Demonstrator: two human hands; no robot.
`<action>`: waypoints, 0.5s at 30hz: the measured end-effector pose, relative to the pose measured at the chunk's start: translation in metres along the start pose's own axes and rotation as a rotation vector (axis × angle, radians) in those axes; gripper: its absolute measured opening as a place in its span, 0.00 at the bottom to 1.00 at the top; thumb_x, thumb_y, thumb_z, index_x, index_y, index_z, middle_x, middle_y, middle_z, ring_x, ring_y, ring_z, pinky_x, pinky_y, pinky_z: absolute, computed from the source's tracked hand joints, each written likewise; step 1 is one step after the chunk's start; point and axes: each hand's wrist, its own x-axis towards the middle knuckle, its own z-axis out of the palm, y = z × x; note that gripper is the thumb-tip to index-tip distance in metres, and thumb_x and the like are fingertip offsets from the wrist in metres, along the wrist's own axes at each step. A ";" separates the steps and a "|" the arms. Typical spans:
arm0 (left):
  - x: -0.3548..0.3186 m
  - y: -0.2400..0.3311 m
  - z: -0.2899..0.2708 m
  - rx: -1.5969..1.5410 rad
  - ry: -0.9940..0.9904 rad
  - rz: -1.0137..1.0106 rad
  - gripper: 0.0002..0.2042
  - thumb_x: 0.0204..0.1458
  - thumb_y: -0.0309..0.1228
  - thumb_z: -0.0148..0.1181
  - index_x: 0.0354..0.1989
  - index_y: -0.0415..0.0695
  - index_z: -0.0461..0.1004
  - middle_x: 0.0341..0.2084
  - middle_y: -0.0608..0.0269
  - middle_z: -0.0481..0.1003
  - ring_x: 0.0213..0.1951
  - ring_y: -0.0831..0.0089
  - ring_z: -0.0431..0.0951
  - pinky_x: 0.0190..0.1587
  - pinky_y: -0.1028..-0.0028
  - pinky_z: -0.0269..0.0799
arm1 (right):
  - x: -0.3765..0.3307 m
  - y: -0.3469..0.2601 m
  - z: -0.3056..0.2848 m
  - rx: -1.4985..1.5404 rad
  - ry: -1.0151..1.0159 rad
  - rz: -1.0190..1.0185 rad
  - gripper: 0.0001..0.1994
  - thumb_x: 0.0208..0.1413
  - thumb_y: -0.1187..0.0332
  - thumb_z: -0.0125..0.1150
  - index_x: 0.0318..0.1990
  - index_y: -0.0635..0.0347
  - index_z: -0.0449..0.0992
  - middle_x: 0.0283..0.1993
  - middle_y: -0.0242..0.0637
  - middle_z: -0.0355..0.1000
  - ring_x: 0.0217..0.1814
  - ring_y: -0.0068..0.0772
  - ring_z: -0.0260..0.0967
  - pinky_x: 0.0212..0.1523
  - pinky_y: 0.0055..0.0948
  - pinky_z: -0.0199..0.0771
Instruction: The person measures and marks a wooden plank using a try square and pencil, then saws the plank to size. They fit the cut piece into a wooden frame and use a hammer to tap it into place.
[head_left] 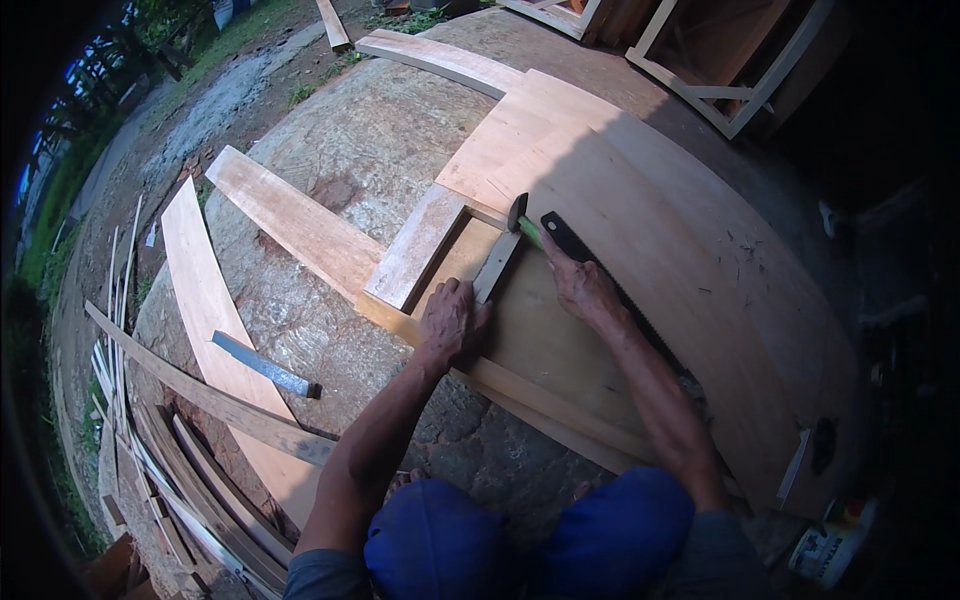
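Note:
In my right hand [583, 287] is a hammer, gripped by its green handle [531, 233]. Its dark head [516, 212] is at the far end of a short wooden strip [496, 268]; whether it touches the wood I cannot tell. My left hand [452, 322] presses on the strip's near end, fingers bent around it. That strip lies on a framed plywood panel [545, 345], alongside a wider pale board [425, 240] at the panel's left end. A black-bladed handsaw [568, 240] lies just right of my right hand, partly hidden by my forearm.
Large plywood sheets [720, 260] spread to the right. Long planks [290, 220] reach across the rough stone ground at left, where a blue-grey strip [262, 362] rests on one. Several thin battens [120, 330] lie beyond. Wooden frames [720, 92] stand far right; a white bucket [830, 550] sits lower right.

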 end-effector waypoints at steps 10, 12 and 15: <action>-0.039 -0.068 -0.045 0.127 -0.163 0.311 0.10 0.60 0.37 0.56 0.41 0.48 0.80 0.31 0.61 0.75 0.42 0.63 0.75 0.53 0.63 0.64 | -0.122 -0.059 0.037 0.128 0.017 -0.353 0.36 0.64 0.72 0.55 0.78 0.38 0.51 0.24 0.43 0.70 0.23 0.48 0.74 0.25 0.47 0.78; -0.049 -0.069 -0.039 0.108 0.010 0.211 0.09 0.58 0.33 0.58 0.46 0.49 0.79 0.40 0.61 0.76 0.52 0.61 0.73 0.61 0.57 0.60 | -0.130 -0.060 0.038 0.109 -0.007 -0.378 0.37 0.63 0.73 0.55 0.78 0.38 0.51 0.24 0.42 0.69 0.22 0.46 0.74 0.24 0.46 0.78; -0.070 -0.089 -0.020 -0.013 0.467 -0.095 0.16 0.60 0.30 0.58 0.56 0.51 0.74 0.59 0.60 0.71 0.68 0.54 0.62 0.72 0.45 0.43 | -0.131 -0.068 0.026 0.142 0.036 -0.421 0.37 0.62 0.74 0.55 0.78 0.38 0.51 0.24 0.42 0.69 0.20 0.46 0.72 0.24 0.46 0.78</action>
